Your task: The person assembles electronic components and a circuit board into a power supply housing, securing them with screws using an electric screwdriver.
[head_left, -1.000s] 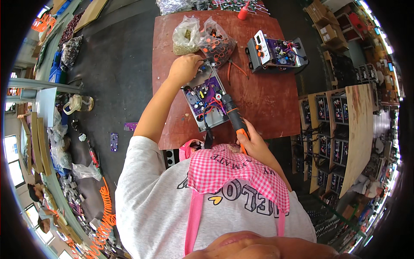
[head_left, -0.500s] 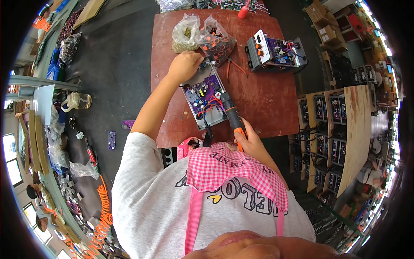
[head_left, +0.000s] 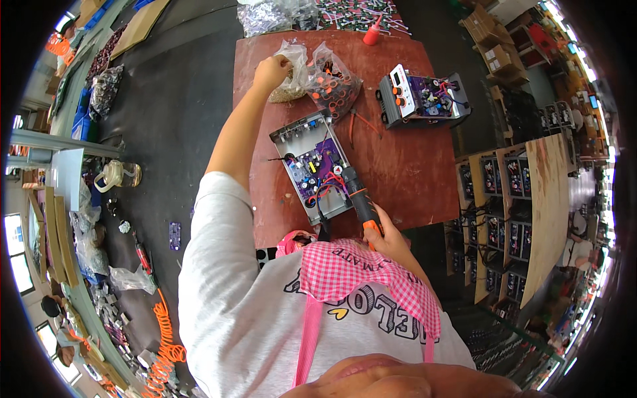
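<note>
Place: an electronics assembly workshop
Dark-red table point(head_left: 415, 192): an open metal chassis point(head_left: 305, 141) with a purple circuit board point(head_left: 320, 161), a black-and-orange power tool point(head_left: 359, 199), orange-handled pliers point(head_left: 365, 123)
Loose parts: one clear bag of orange-and-black pieces point(head_left: 335, 91) beside another of small brass-coloured pieces point(head_left: 286, 95)
Plywood-sided rack point(head_left: 547, 219): rows of similar circuit-board units point(head_left: 517, 176)
Dark surface, left point(head_left: 179, 99): a red handheld tool point(head_left: 142, 256), coiled orange line point(head_left: 163, 318), a bare circuit board point(head_left: 174, 235)
Stock: cardboard boxes point(head_left: 497, 61), far right
Company: people point(head_left: 51, 306) along the left edge
</note>
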{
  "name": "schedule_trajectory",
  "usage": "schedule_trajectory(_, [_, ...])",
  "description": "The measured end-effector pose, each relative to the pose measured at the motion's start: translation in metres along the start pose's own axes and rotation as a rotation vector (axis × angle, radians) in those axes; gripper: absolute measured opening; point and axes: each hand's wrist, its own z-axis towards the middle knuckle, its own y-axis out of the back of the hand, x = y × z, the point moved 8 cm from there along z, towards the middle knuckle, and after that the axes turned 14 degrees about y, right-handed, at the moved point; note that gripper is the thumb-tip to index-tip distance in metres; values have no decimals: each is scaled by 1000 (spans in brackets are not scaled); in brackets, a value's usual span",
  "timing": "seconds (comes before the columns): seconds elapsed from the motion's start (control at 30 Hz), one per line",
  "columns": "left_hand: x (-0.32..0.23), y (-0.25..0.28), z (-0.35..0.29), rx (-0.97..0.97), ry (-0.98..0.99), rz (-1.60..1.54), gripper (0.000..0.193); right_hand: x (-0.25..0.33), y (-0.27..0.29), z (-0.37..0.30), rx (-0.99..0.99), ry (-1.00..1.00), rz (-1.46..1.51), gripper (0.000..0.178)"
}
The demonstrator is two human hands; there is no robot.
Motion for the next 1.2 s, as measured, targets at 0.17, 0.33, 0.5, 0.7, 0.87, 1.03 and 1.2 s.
schedule_trajectory(0.17, [15, -54, 23, 100, 9, 464, 25, 7, 4, 3, -50, 9, -226, 83])
schedule_trajectory(0.33, [16, -71, 26, 136, 66, 607, 29, 28, 3, -2, -33, -89, -255, 87])
schedule_trajectory(0.5, [19, -74, 26, 222, 30, 604, 30, 60, 19, -10, -106, -44, -669, 91])
schedule_trajectory(0.7, [21, -72, 23, 172, 23, 623, 29, 49, 18, -20, -158, -78, -365, 83])
schedule_trajectory(0.87, [29, -74, 28, 193, 56, 509, 26, 35, 7, -22, -157, -22, -299, 81])
schedule_trajectory(1.03, [41, -41, 23, 141, 204, -238, 19, 31, -3, -27, -136, 51, -235, 80])
schedule_trajectory(1.2, [21, -3, -43, 451, 324, -1254, 11, 26, -10, -28, -109, 9, -11, 82])
